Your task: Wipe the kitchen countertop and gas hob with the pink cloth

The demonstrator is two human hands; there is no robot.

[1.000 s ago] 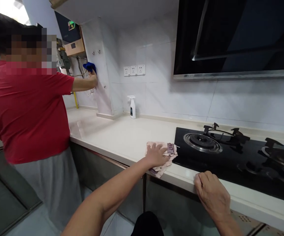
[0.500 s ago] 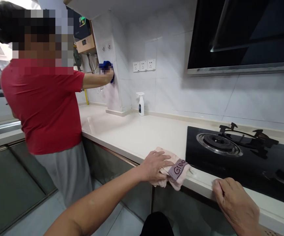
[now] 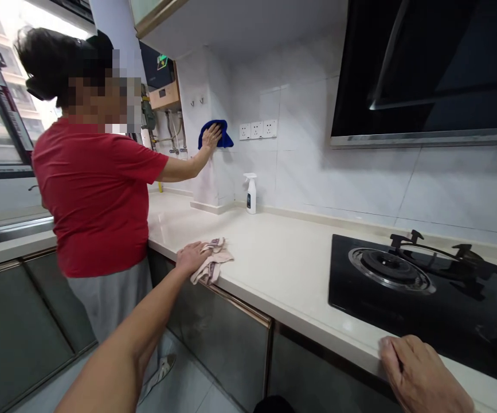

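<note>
Your left hand lies palm down over the near-left part of the pink cloth, which sits bunched on the front edge of the countertop, one end draping over the lip. The palm seems placed on top to press the fabric against the surface; I cannot tell whether your fingers also pinch it. Your right hand is curled into a loose fist with nothing seen in it, resting on the edge at four o'clock from the cloth, probably to steady your lean. The black hob is at three o'clock. The spray bottle stands upright by the wall at one o'clock, likely set back so the front stays workable. At ten o'clock, a co-worker in red reaches across, flattening a blue cloth against the wall pillar at twelve o'clock.

Compared with half a second ago, your cloth has slid left along the edge: it lay just beside the hob's corner, its lettering showing, and is now well apart from it and more crumpled. Your right hand stays on the edge by the hob. The blue cloth now reaches the pillar's corner.
</note>
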